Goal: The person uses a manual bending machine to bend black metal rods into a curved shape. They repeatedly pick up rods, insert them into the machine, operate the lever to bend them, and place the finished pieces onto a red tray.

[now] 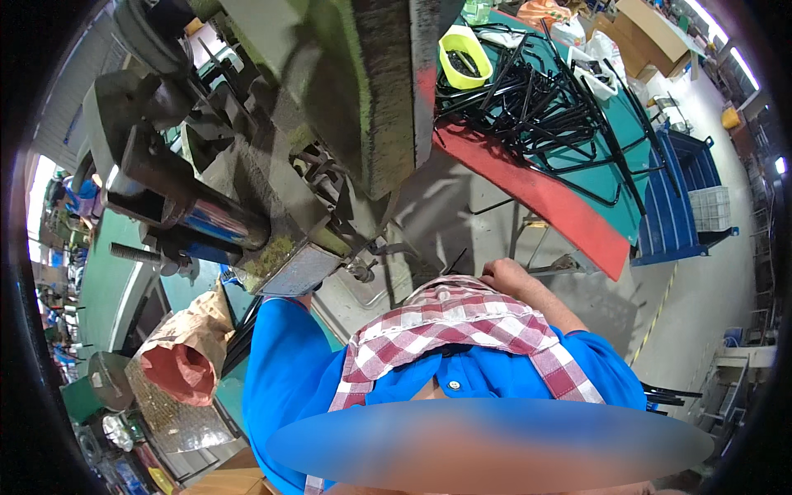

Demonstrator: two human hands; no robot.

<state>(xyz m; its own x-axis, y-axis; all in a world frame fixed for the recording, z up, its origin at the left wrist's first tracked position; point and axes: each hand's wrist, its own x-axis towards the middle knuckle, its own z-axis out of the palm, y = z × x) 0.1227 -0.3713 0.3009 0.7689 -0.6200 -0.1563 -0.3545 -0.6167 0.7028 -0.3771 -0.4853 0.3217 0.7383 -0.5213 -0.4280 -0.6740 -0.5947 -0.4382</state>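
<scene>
I stand at a heavy metal machine with a grimy frame at the upper left. My left hand is mostly hidden under a steel block at the end of my blue sleeve, its fingers out of sight. My right hand is beside my checked apron, fingers curled; what they hold, if anything, is hidden. A thin black rod pokes up just left of it. Beyond, a pile of bent black metal tubes lies on a green table with a red front strip.
A yellow bin and white bin stand among the tubes. A blue metal crate is at right. A torn paper sack lies at lower left beside black rods. Cardboard boxes sit behind. A person is at far left.
</scene>
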